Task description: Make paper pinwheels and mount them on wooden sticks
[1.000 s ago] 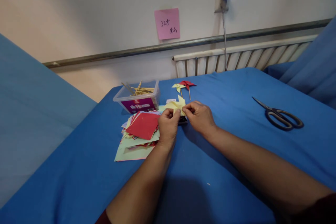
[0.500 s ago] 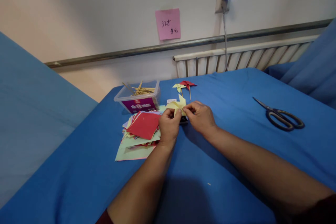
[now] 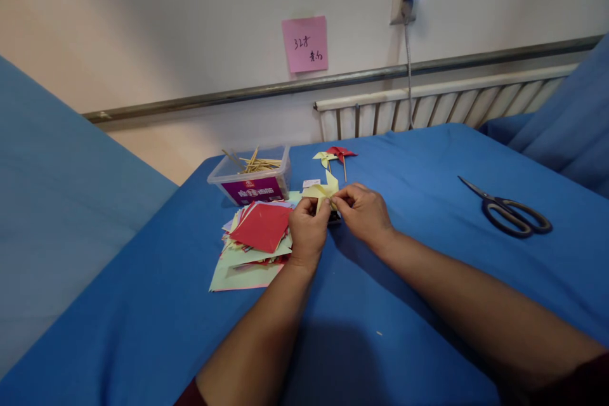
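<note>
Between my hands is a pale yellow paper pinwheel [image 3: 325, 189] with its blades folded toward the middle. My left hand [image 3: 308, 228] pinches its lower left side between thumb and fingers. From the right, my right hand [image 3: 364, 211] grips it near the centre, fingertips almost meeting the left thumb. A small black object [image 3: 335, 218] lies under the pinwheel, mostly covered by my hands. Just behind, a finished yellow pinwheel [image 3: 324, 157] and a red pinwheel [image 3: 340, 152] lie on sticks.
A clear plastic box [image 3: 254, 188] of thin wooden sticks [image 3: 259, 163] stands at the back left. In front of it, a red paper square [image 3: 262, 227] tops a pile of coloured paper [image 3: 238, 276]. Black-handled scissors [image 3: 507, 209] lie at the right on the blue cloth [image 3: 428, 190].
The yellow pinwheel's blades have shifted slightly, with one left-hand blade lying lower and its front edge more visible. Both hands keep their hold in nearly the same spot.
</note>
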Action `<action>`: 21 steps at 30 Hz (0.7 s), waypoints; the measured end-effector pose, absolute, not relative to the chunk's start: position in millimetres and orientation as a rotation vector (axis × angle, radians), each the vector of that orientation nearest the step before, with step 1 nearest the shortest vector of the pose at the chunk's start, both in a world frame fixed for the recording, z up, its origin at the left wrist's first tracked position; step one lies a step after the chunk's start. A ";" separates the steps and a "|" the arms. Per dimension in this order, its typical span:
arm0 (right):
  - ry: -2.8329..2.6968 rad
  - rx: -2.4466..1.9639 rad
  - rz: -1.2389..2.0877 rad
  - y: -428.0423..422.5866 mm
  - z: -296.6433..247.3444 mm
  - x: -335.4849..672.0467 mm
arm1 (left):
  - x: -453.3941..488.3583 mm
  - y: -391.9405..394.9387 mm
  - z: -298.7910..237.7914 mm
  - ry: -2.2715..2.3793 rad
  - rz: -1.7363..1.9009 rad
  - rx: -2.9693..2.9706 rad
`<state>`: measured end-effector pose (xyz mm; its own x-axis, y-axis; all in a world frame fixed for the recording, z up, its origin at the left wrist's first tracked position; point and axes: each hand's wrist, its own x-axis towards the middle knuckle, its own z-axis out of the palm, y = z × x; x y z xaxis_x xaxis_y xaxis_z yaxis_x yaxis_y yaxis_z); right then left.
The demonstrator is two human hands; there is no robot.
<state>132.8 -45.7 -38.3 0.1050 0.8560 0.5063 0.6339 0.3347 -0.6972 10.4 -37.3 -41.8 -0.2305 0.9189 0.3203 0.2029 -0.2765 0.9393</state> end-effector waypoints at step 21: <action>-1.483 -1.338 0.476 -39.0 -39.5 133.5 | 11.0 -41.5 -36.5 1.348 1.552 1.464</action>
<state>133.5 -39.0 -39.5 0.1578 0.8945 0.4183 0.4836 0.2993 -0.8225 11.0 -41.5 -36.5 -0.2043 0.9186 0.3383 0.2059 -0.2975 0.9322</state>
